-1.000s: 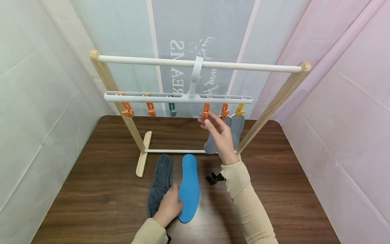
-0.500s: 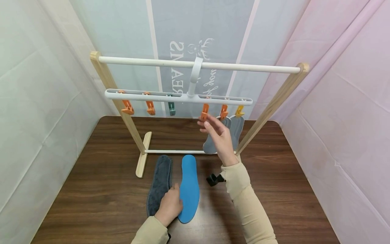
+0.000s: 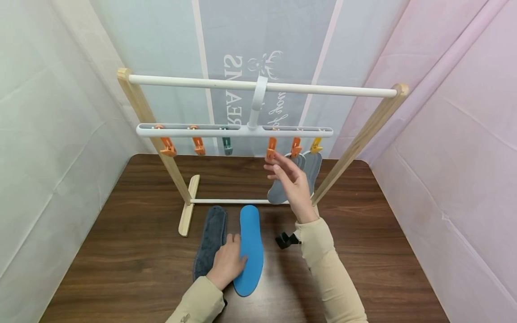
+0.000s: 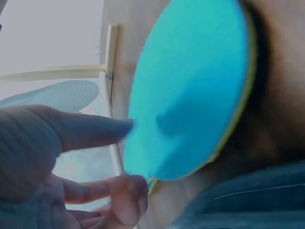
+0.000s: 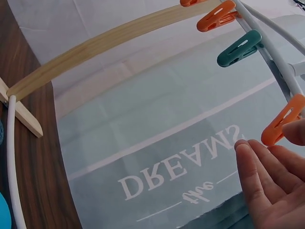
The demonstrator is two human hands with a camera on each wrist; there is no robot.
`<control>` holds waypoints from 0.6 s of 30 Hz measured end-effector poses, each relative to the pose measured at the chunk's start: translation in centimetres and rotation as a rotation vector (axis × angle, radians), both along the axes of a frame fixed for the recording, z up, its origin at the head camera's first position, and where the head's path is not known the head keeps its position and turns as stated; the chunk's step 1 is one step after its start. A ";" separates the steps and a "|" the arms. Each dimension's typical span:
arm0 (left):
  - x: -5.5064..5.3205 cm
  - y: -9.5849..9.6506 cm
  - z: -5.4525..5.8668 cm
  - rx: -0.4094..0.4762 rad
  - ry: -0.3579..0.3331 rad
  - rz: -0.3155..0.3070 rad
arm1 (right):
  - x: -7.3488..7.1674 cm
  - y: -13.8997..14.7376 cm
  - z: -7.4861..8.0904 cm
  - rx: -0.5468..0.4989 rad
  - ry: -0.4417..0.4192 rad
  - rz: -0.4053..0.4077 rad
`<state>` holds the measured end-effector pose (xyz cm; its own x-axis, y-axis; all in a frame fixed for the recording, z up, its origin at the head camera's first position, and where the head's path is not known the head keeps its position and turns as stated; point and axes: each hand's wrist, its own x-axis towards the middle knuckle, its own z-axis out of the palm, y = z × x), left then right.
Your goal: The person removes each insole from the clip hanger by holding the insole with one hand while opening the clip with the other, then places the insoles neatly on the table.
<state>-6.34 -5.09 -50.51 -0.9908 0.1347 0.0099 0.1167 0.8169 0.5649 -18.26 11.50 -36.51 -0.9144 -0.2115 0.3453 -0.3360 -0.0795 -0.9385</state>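
Observation:
A blue insole (image 3: pixel 251 251) lies on the table beside a dark grey fuzzy insole (image 3: pixel 211 240). My left hand (image 3: pixel 228 260) is between them, its thumb over the blue insole's edge in the head view. In the left wrist view, thumb and fingers are apart near the blue insole's (image 4: pixel 190 95) edge, pinching nothing. Raised to the hanger, my right hand (image 3: pixel 292 184) has its fingertips at the lower end of an orange clip (image 3: pixel 271 148). In the right wrist view, the fingers stretch out beneath that orange clip (image 5: pixel 281 121), with the thumb close beside it.
A white clip hanger (image 3: pixel 202 130) hangs from the top rail (image 3: pixel 194 82) of a wooden rack. Grey insoles (image 3: pixel 313 168) hang from its right-hand orange and yellow clips. More orange clips (image 3: pixel 167 147) and a green clip (image 3: pixel 227 146) hang at left.
My left hand has shifted slightly forward, its fingers lifting and its thumb spreading over the blue insole. My right hand has dropped slightly, its thumb lower beside the orange clip.

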 end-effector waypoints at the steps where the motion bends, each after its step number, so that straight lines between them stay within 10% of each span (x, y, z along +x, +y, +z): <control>1: -0.4 0.1 0.1 0.001 0.019 -0.009 | 0.1 0.1 0.0 0.004 0.009 -0.003; 18: -7.0 1.4 1.9 0.197 0.077 -0.072 | 0.8 1.1 0.0 0.039 0.117 -0.175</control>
<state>-13.39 -3.65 -48.57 -0.9742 0.1927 0.1177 0.2191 0.6799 0.6998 -17.50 12.60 -36.50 -0.8923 -0.0689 0.4462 -0.4487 0.0254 -0.8933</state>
